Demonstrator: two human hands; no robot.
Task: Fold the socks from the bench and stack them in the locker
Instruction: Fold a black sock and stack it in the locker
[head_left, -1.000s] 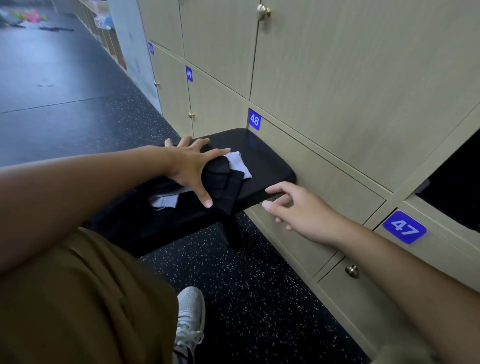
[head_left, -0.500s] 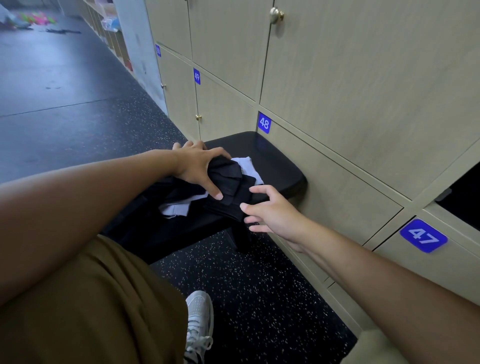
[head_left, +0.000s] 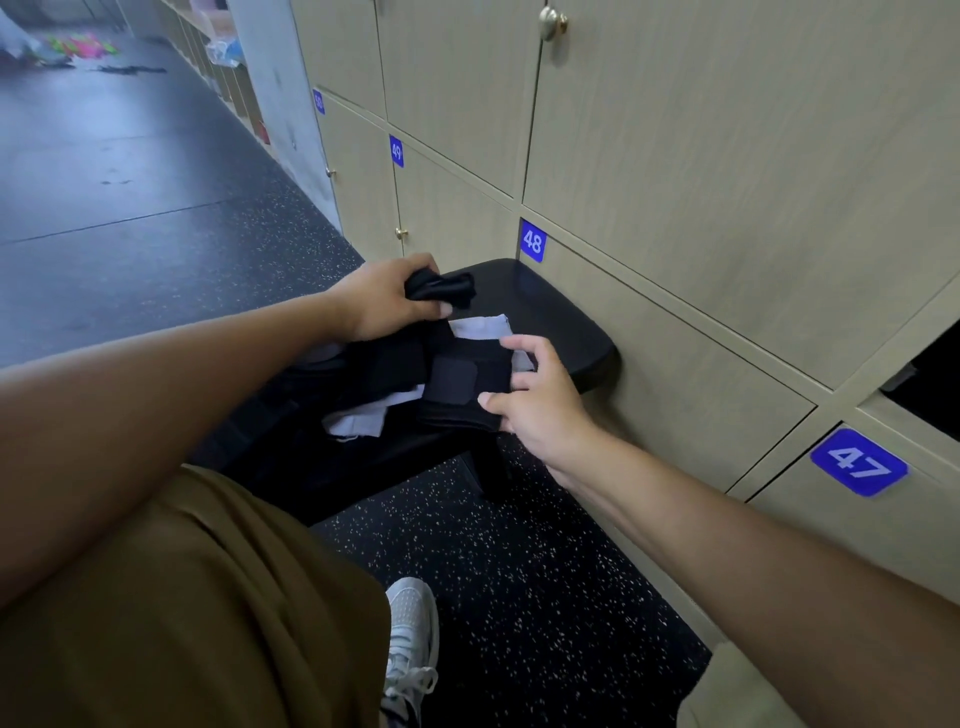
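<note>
Head view: left hand (head_left: 387, 301) grips a bunched black sock (head_left: 441, 287) above the bench (head_left: 561, 322); right hand (head_left: 540, 400) pinches the folded black pile (head_left: 467, 384) on it. Best lift that pile level toward the locker.

Bench (head_left: 561, 312): smooth black seat, slight sheen. Socks: matt black knit cloth (head_left: 457, 384), white cloth (head_left: 480, 328) at 12 o'clock of it. Locker doors (head_left: 727, 156): matt pale wood-grain laminate; knob (head_left: 552, 22) polished metal. Floor (head_left: 519, 571): speckled, rubber-like, matt.

A black bench (head_left: 550, 317) beside the lockers carries black socks (head_left: 467, 384) and white socks (head_left: 480, 328).
</note>
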